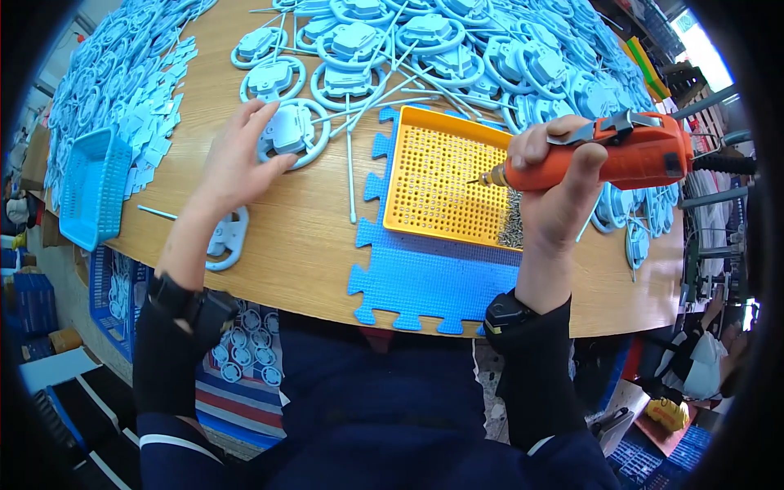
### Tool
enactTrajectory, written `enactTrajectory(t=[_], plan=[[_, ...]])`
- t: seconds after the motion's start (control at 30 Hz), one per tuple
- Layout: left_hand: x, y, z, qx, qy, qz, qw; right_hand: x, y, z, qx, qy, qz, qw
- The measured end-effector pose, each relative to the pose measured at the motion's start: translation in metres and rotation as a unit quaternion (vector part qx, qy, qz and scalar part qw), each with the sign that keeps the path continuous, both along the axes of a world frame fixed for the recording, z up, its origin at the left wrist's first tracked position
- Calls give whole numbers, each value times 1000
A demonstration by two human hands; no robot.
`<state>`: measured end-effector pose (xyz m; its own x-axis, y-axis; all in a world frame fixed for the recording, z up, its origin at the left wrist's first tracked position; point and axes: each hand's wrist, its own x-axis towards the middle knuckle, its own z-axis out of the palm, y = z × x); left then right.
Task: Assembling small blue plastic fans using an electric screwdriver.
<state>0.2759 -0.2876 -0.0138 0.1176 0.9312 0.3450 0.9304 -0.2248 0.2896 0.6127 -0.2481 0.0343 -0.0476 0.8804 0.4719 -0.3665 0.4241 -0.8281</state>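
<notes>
My right hand (551, 163) is wrapped round an orange electric screwdriver (629, 155). Its bit points left, over a yellow perforated tray (445, 175). Small metal screws (511, 220) are heaped at the tray's right end. On the far left of centre, my left hand (237, 159) has thumb and fingers curved round the near-left side of a light blue plastic wheel-shaped part (294, 131), which rests on the table. Another such part (227, 238) lies beneath my left wrist, partly hidden by the forearm.
A large pile of light blue wheel-shaped parts (351, 45) and thin rods (351, 163) covers the far side of the wooden table (302, 245). A blue basket (94, 188) stands at the left edge beside flat pieces (151, 131). Under the tray lies a blue foam mat (437, 278).
</notes>
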Motion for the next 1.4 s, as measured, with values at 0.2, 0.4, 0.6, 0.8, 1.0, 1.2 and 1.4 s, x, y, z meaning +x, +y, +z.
enactTrajectory(t=[0.2,0.4,0.6,0.8,1.0,1.2,1.4], plan=[[7,18,15,-107,-7,9,994,1,8,-4,-8,-12,-13,1000],[49,-54,46,-43,22,4,999,5,13,-10,4,-16,-21,1000],[109,-120,52,-102,0,-3,995,4,9,-9,7,-16,-35,999],[158,-129,26,-94,-218,-127,963,14,-15,28,6,-2,-44,999],[174,-113,10,-22,-101,-103,989,16,-80,42,6,-7,46,999],[181,-113,6,-13,-97,-80,992,7,-112,25,-19,-42,46,998],[182,-114,7,-18,-95,-76,992,3,-115,24,-34,-87,30,995]])
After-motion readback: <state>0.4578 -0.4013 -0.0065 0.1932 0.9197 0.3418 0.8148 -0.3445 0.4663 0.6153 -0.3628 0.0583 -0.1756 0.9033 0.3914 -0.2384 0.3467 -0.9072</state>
